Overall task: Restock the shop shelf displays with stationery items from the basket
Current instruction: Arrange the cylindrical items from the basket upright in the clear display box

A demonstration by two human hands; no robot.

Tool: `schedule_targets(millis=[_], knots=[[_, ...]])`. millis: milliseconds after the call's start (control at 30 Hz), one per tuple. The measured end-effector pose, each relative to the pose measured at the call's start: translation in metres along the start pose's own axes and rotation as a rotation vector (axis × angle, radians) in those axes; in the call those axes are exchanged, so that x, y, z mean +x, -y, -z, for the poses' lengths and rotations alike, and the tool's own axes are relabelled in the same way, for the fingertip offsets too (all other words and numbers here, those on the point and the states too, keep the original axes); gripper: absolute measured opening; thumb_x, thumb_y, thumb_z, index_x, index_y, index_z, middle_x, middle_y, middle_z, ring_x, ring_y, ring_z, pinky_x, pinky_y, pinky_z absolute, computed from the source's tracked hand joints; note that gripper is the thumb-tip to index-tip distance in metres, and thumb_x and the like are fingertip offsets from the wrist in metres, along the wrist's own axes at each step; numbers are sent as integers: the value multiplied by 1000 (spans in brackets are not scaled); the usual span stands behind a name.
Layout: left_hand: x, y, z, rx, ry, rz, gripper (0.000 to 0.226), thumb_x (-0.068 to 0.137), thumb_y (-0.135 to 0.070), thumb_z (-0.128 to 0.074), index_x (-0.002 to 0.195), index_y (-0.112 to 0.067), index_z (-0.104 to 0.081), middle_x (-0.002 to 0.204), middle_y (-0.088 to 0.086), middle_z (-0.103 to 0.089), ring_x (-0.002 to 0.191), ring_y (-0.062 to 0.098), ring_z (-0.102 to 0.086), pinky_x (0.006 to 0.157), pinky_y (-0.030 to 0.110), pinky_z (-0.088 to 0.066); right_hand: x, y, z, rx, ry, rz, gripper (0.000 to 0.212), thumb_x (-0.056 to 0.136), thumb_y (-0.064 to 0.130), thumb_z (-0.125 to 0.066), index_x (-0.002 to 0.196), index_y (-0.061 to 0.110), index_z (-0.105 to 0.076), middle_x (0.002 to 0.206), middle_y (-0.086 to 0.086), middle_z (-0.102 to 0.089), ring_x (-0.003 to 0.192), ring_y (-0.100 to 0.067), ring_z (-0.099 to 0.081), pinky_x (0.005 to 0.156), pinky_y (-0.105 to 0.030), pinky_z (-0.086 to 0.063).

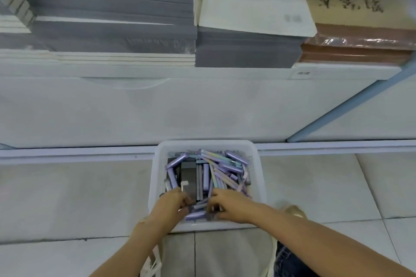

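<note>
Basket: a white basket [208,144] stands on the tiled floor [67,198], its far rim against the foot of the shelf unit [180,108].
Stock: purple pens [225,171] lie heaped and crossed in the basket, thickest along its right side and far edge; grey boxes [188,175] lie flat in the left half.
Left hand [173,203]: inside the basket at its near-left corner, fingers curled down among the pieces. Motion blur hides whether it grips any.
Right hand [229,206]: inside the basket at the near edge, just beside the left, fingers bent onto the pens. I cannot tell whether it holds one.
Forearms: both reach in over the near rim.
Shelf top: stacks of grey-edged notebooks [112,7] fill the left and middle, a white pad [254,0] lies on the middle stack, and a brown wrapped stack [355,49] sits at the right.
Label: a small tag [300,73] is on the shelf's front edge, its text unreadable.
Post: a light blue upright [351,101] runs down the unit's right side.
</note>
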State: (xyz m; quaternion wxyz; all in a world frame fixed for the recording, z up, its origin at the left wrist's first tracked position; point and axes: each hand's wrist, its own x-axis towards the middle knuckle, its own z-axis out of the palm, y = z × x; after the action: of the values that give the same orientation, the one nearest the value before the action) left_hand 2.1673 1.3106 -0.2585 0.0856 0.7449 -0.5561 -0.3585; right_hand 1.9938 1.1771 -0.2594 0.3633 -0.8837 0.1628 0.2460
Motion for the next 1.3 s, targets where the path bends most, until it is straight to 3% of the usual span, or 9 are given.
schedule_targets(millis=[167,367,500,700,833,900,1000,1167,1300], knots=[[0,3,0,-87,-43,-39,11,90,-22,-63,99,-19,-58,91,-5,-56,81,13,-54,71,17,-41,7,-4,7,75,-21,63,21,92,26,-63,110,16,-61,107,0,-54,91,-14,-54,81,-30,-47],[6,-18,20,-517,-142,98,10,102,-24,-43,109,-17,-45,83,6,-62,74,19,-64,72,33,-53,10,4,33,599,-310,-74,18,92,29,-63,108,23,-59,99,14,-62,93,-1,-60,82,-15,-47],[3,-30,26,-888,-45,229,21,98,-38,-50,109,-20,-51,69,2,-50,53,7,-47,54,23,-44,15,17,43,893,-358,-97,20,91,22,-66,109,17,-61,98,4,-68,88,-6,-67,78,-21,-55],[-6,-22,28,-920,-54,177,18,93,-20,-62,97,-4,-55,70,7,-55,54,5,-51,52,17,-43,19,33,42,1115,-258,-66,19,92,23,-65,110,17,-67,100,-3,-73,92,-16,-71,79,-22,-56],[-13,-5,32,-887,-157,213,13,95,-15,-59,98,-3,-56,68,7,-67,55,13,-60,48,22,-44,23,30,31,794,-249,-108,15,95,29,-59,109,28,-64,101,7,-69,87,-9,-67,79,-21,-55],[-18,6,34,-893,-217,228,8,96,-8,-55,99,-1,-54,71,12,-70,57,23,-64,47,28,-46,27,28,15,505,-127,-83,23,94,27,-59,116,22,-64,112,5,-66,95,-6,-61,80,-14,-46],[-26,17,33,-894,-234,248,7,97,-3,-51,102,-5,-55,72,14,-69,57,26,-65,50,32,-51,34,30,-10,207,25,-32,34,93,27,-61,125,15,-62,115,-2,-55,93,-10,-52,80,-22,-40],[-23,20,26,-866,-252,299,10,98,-9,-48,93,-2,-53,56,9,-63,51,24,-61,54,33,-54,43,31,-14,102,37,-12,25,90,25,-65,114,17,-64,97,6,-42,85,-12,-47,73,-25,-34],[-19,13,26,-922,-240,298,27,99,-24,-51,85,-2,-58,61,10,-67,61,29,-67,57,29,-56,44,29,-4,250,60,12,17,92,29,-62,107,22,-60,98,10,-53,87,-7,-53,73,-18,-39]])
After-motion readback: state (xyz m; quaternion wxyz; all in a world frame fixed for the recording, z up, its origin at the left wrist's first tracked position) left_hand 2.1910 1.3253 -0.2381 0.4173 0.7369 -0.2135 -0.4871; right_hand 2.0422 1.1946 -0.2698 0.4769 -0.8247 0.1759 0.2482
